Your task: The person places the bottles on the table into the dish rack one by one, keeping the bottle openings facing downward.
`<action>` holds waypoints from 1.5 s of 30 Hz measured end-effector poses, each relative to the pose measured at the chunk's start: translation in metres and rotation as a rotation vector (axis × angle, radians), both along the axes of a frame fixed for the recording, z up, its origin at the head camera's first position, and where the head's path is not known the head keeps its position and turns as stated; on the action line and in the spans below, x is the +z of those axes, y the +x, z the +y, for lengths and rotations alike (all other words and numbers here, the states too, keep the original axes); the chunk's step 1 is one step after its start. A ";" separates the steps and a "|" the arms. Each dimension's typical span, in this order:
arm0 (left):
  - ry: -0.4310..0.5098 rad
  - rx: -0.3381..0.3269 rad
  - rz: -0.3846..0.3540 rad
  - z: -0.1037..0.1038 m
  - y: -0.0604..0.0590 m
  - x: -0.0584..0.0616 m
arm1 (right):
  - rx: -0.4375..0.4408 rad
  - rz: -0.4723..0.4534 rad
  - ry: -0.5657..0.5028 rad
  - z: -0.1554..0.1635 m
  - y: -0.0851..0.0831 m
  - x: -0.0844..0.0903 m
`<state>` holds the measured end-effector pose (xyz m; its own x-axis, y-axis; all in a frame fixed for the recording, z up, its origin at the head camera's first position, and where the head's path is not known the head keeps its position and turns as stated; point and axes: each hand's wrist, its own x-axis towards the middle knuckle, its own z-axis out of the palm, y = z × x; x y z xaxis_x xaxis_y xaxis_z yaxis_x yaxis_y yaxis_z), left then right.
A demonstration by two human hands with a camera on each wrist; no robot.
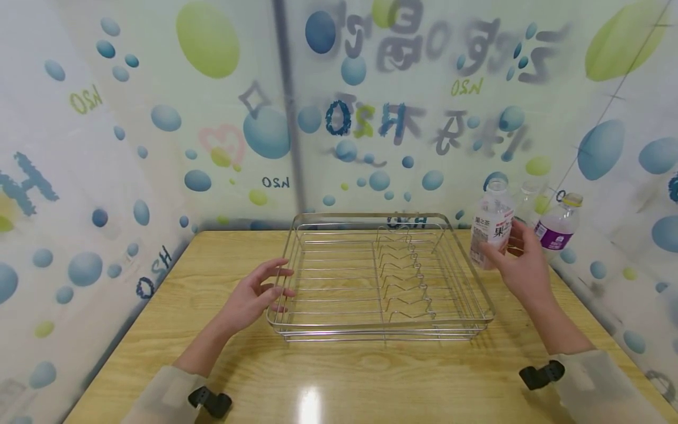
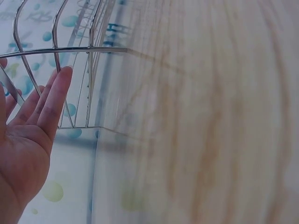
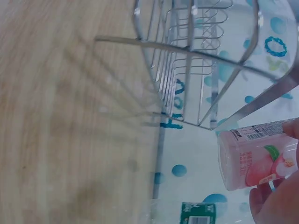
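A rectangular metal wire dish rack [image 1: 339,323] stands on the wooden table, with a row of bent wire dividers [image 1: 405,282] inside. My left hand [image 1: 251,300] rests at its left side. In the left wrist view, the left hand's fingers [image 2: 55,105] lie nearly straight against the side wires. To the right of the rack, my right hand [image 1: 524,265] grips a clear plastic bottle [image 1: 492,221] with a printed label and no cap visible. In the right wrist view, this bottle [image 3: 254,158] shows a peach picture, and its base is raised off the table.
Behind the right hand stands a bottle with a purple label and yellow cap [image 1: 558,224]. Another clear bottle [image 1: 527,200] is partly hidden beside it. A green label [image 3: 198,213] shows at the right wrist view's bottom. Patterned curtains [image 1: 238,194] border the wooden table [image 1: 339,377].
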<state>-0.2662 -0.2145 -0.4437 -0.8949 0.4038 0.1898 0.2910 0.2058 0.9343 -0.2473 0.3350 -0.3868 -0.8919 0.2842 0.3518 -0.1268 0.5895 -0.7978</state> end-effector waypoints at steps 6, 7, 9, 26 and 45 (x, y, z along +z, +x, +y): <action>-0.001 -0.002 -0.003 0.001 0.000 0.001 | 0.025 0.103 0.012 -0.014 0.006 0.016; -0.001 -0.002 -0.004 0.001 0.000 0.001 | 0.026 0.115 0.021 -0.017 0.006 0.018; 0.001 -0.005 -0.005 0.001 0.000 0.000 | 0.034 0.138 0.036 -0.022 0.008 0.024; 0.014 0.004 0.002 0.001 0.000 -0.002 | 0.244 0.151 0.089 -0.072 0.009 0.044; 0.020 -0.046 0.014 -0.004 0.002 0.001 | 0.414 0.134 0.140 -0.103 0.002 0.037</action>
<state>-0.2643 -0.2187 -0.4427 -0.8725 0.4409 0.2105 0.3127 0.1730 0.9340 -0.2454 0.2317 -0.3495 -0.8643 -0.1451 0.4816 -0.4712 0.5688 -0.6742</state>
